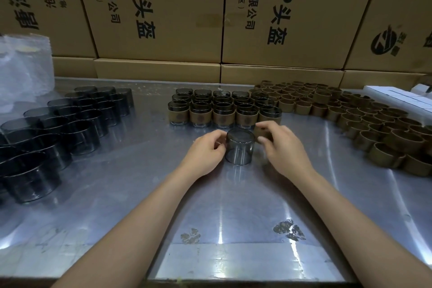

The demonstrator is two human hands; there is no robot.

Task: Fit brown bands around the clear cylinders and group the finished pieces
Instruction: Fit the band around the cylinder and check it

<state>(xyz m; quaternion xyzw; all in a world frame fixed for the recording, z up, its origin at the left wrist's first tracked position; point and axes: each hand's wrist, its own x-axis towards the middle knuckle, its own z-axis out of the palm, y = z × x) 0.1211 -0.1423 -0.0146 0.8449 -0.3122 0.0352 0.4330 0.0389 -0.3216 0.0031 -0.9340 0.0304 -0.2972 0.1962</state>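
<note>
A bare smoky clear cylinder (239,147) stands upright on the metal table (140,182) at the centre. My left hand (205,151) holds its left side with curled fingers. My right hand (280,145) pinches a brown band (261,131) just to the right of the cylinder's top rim. Behind them stands a block of several finished cylinders with brown bands (222,110) in rows. Several bare cylinders (58,128) are spread over the left of the table. A large heap of loose brown bands (362,119) covers the right side.
Stacked cardboard boxes (163,18) wall off the back of the table. A clear plastic bag (23,68) sits at the far left. White boxes (397,96) lie at the far right. A taped patch (233,262) marks the near edge.
</note>
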